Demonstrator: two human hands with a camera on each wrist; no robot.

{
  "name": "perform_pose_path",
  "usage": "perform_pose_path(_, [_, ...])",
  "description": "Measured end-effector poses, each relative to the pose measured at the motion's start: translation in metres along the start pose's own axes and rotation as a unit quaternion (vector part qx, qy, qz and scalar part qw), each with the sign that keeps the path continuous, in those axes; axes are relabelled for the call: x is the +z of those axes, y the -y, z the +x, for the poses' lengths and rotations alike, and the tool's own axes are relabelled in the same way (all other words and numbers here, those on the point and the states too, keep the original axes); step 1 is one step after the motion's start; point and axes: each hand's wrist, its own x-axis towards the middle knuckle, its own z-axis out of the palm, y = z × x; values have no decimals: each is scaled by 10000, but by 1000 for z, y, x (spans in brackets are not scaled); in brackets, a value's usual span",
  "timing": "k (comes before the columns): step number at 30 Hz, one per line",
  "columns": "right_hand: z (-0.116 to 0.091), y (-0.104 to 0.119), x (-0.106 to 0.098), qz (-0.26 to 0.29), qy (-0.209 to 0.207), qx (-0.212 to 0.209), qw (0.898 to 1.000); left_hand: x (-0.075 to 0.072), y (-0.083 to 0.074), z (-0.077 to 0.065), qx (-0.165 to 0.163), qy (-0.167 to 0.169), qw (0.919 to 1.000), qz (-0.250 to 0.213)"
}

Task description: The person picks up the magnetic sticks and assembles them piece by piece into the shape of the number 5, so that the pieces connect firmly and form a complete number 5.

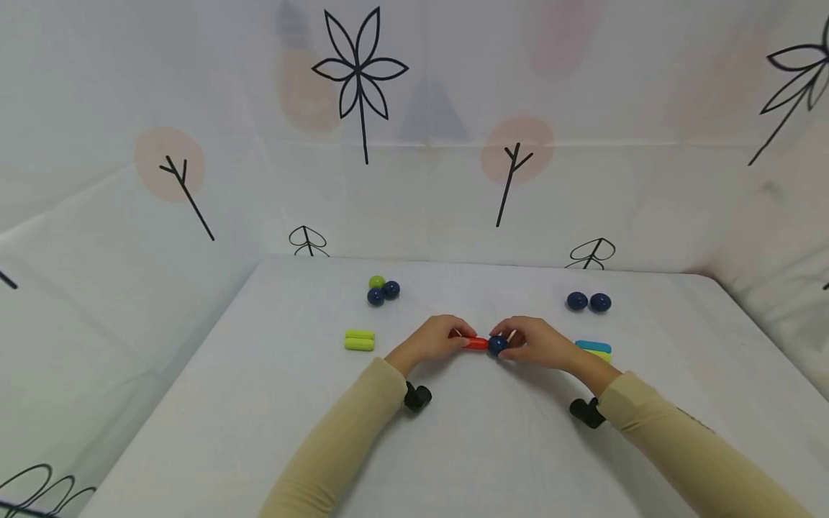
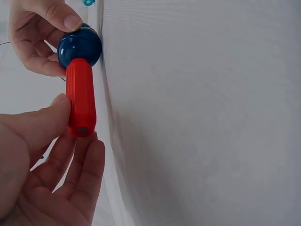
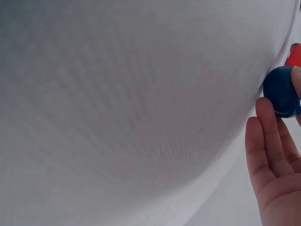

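From my end, I see the left hand pinching a red stick and the right hand pinching a blue ball. The hands are close but apart, each clamped on its own piece. The stick's right end meets the ball, both near the middle of the counter; I cannot tell whether either touches it. My left wrist view shows a small dark spot on the stick's near end. In my right wrist view, the ball sits between thumb and fingers at the frame's edge.

To the left of the hands, two lime sticks lie side by side; behind them, a lime ball is bunched with two blue balls. Over on the right, I see another blue pair and, nearer, a blue stick alongside a lime stick that the right arm partly hides. A patterned cloth hangs behind the counter.
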Motion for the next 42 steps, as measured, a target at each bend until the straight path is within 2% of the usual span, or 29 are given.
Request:
perform_pose_path(10, [1, 0, -1, 14, 1, 236, 9997, -10, 4, -5, -204, -120, 9997, -111])
perform_pose_path(18, [2, 0, -1, 25, 53, 351, 9994, -19, 18, -12, -433, -338, 9983, -170])
perform_pose_path(29, [1, 2, -2, 57, 56, 406, 9991, -36, 32, -24, -435, -907, 9947, -208])
perform_pose_path(42, [1, 1, -1, 79, 51, 458, 9989, -55, 51, -37, -786, -1761, 9797, -538])
